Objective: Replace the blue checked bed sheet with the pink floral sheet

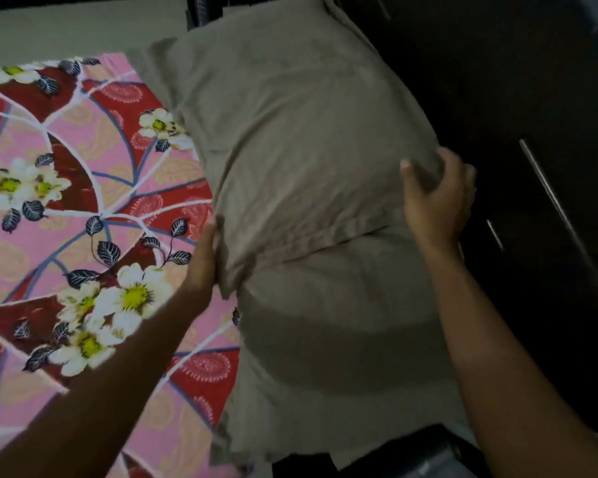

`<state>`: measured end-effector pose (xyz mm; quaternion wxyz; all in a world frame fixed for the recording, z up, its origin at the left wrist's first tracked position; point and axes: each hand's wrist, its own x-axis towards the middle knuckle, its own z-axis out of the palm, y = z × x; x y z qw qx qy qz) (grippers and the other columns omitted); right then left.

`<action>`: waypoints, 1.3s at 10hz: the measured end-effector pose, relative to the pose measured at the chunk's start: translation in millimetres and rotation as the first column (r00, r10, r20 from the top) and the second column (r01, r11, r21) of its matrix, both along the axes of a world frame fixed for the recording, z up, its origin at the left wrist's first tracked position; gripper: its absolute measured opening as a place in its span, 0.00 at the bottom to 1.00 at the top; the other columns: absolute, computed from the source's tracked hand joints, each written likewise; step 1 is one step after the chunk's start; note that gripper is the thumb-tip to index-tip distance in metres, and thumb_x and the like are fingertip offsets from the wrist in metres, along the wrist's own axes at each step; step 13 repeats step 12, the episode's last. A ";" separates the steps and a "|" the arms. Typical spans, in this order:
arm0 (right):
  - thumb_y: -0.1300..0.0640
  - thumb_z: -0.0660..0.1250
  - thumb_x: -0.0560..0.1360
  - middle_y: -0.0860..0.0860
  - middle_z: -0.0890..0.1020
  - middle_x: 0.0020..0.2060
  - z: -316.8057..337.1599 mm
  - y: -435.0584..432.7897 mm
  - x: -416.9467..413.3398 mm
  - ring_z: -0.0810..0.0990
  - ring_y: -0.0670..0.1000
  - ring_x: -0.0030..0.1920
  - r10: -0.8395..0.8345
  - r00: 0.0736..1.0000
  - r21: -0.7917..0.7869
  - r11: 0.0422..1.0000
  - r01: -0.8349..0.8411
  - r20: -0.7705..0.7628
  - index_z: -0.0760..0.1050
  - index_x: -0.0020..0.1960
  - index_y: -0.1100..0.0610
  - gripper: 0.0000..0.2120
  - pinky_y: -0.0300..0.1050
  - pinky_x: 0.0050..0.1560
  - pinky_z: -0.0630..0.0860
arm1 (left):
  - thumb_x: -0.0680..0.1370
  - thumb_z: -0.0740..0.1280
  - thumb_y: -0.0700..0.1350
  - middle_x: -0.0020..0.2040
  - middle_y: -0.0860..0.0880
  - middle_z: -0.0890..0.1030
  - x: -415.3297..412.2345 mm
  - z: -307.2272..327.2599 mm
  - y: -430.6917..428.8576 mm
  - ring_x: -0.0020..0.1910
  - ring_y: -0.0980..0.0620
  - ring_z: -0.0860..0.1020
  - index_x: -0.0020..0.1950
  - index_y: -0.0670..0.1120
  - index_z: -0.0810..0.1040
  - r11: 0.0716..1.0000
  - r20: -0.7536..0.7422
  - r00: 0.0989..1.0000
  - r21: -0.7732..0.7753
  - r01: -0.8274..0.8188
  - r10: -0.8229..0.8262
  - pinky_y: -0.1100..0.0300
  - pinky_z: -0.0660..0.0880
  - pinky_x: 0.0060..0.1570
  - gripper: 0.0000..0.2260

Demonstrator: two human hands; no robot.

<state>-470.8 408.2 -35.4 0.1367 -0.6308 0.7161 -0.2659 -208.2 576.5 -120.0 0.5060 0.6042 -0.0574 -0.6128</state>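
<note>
On my far left the pink floral sheet (83, 201) lies spread flat over the bed (201, 439), with red panels, white flowers and dark leaves. Its far edge ends in a straight line against a pale strip (66, 32) that I cannot identify. The sheet runs on past the left and near edges of my view, so that side is the open room.

My left hand (202, 263) comes up over the sheet and rests against the left side of the upper pillow (290, 150). Its fingers are tucked out of sight behind the pillow's edge, so I cannot tell whether they are curled or flat.

The upper pillow is plain taupe and tilted, its far end reaching toward the top of the view. Its near end overlaps a lower pillow (325, 357) in the same cloth. The lower pillow lies along the sheet's right edge and covers it.

My right hand (435, 198) holds the upper pillow's right side. The thumb sits on the top face and the fingers (460, 167) are wrapped round the edge, clamped on the cloth.

Right of that stands a dark wardrobe (532, 98), close beside the pillows, with a long handle (549, 194) and a short handle (494, 234) catching the light. There is little room on that side.
</note>
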 end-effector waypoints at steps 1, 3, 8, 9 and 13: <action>0.28 0.63 0.71 0.56 0.72 0.71 -27.7 75.6 -53.7 0.72 0.59 0.69 -0.081 0.995 0.169 0.983 0.071 0.053 0.65 0.76 0.48 0.39 0.53 0.67 0.70 | 0.68 0.66 0.71 0.55 0.52 0.82 -31.8 -3.1 59.2 0.46 0.53 0.81 0.66 0.54 0.72 0.984 0.074 0.988 0.122 0.129 -0.138 0.56 0.77 0.43 0.33; 0.19 0.65 0.59 0.54 0.64 0.77 -59.2 152.6 -122.5 0.67 0.61 0.74 -0.181 0.983 0.624 0.765 0.159 -0.028 0.51 0.80 0.42 0.57 0.62 0.72 0.66 | 0.64 0.82 0.57 0.57 0.54 0.83 -96.2 2.9 116.8 0.54 0.55 0.83 0.62 0.54 0.71 0.955 0.138 0.945 0.089 0.285 -0.295 0.55 0.81 0.53 0.32; 0.38 0.57 0.80 0.61 0.65 0.76 -64.3 173.1 -113.0 0.67 0.63 0.72 -0.069 0.901 0.249 0.950 0.191 -0.429 0.58 0.80 0.49 0.31 0.60 0.71 0.62 | 0.57 0.83 0.64 0.68 0.50 0.76 -153.8 -8.7 107.0 0.61 0.48 0.78 0.73 0.45 0.64 0.869 0.018 0.898 0.264 0.419 -0.439 0.51 0.75 0.64 0.52; 0.38 0.57 0.80 0.61 0.66 0.75 -65.2 172.1 -115.1 0.68 0.63 0.71 -0.090 0.893 0.206 0.958 0.199 -0.441 0.59 0.80 0.49 0.31 0.60 0.69 0.63 | 0.71 0.76 0.58 0.67 0.53 0.73 -145.6 -8.7 119.2 0.60 0.50 0.75 0.77 0.50 0.59 0.828 -0.011 0.861 0.267 0.492 -0.508 0.50 0.74 0.59 0.41; 0.47 0.68 0.73 0.59 0.77 0.61 -49.7 234.8 -45.0 0.75 0.63 0.59 -0.092 0.953 0.041 0.993 0.108 -0.288 0.75 0.67 0.54 0.24 0.57 0.54 0.73 | 0.77 0.71 0.49 0.49 0.47 0.82 -52.8 -5.6 157.5 0.44 0.48 0.80 0.63 0.46 0.78 0.663 0.278 0.607 0.204 0.720 -0.745 0.53 0.75 0.47 0.16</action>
